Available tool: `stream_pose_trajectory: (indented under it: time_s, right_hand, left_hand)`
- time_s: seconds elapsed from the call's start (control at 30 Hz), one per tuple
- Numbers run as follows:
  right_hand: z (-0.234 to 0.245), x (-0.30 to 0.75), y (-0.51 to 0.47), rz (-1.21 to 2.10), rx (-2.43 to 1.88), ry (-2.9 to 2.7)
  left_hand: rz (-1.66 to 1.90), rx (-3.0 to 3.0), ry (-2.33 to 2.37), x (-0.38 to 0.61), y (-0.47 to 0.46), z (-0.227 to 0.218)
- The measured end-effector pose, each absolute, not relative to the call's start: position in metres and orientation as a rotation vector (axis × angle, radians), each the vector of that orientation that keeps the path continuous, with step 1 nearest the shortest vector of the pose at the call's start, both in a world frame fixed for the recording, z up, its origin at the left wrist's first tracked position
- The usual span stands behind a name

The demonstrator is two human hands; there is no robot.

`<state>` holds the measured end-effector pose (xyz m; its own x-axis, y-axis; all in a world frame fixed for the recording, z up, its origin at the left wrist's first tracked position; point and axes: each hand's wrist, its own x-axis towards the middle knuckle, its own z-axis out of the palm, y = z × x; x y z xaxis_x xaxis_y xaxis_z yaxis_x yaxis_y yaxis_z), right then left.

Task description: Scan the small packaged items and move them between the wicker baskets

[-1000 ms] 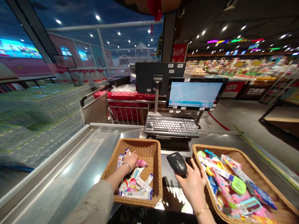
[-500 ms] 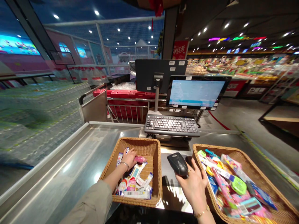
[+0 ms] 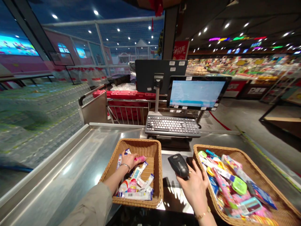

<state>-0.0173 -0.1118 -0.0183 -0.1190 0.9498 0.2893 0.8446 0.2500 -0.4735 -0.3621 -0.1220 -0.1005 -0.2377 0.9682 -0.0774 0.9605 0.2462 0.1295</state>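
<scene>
My left hand [image 3: 129,160] reaches down into the left wicker basket [image 3: 158,175], with its fingers on a small pink packaged item [image 3: 140,158]. Around it in that basket lie white-and-blue packets [image 3: 138,196] and a pink-topped container [image 3: 132,185]. Over the counter between the two baskets, my right hand [image 3: 194,184] grips a black handheld barcode scanner [image 3: 178,165], whose head points up and to the left. The palm hides most of the scanner's handle. Close beside this hand stands the right wicker basket [image 3: 254,157], heaped with colourful packaged goods [image 3: 240,186].
Behind the baskets are a keyboard [image 3: 172,125], a lit screen [image 3: 197,94] and a second monitor [image 3: 157,75] seen from the back. A metal counter [image 3: 80,157] with a raised edge extends left. A shopping cart [image 3: 127,111] stands beyond it.
The left hand and the pink item have shifted very slightly within the basket. The right hand keeps the scanner in nearly the same place, and the view has moved a little.
</scene>
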Motion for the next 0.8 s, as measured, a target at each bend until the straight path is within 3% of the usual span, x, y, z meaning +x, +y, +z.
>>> stream_pose_trajectory:
  time_s: [0.53,0.8]
  right_hand:
    - [-0.02,-0.012,-0.113,0.241,-1.628,-1.976]
    - [-0.018,-0.014,-0.113,0.248,-1.651,-1.983]
  left_hand:
    - [-0.094,1.896,2.235,-0.38,-0.134,-0.1]
    - [-0.135,1.748,2.381,-0.347,-0.088,-0.095]
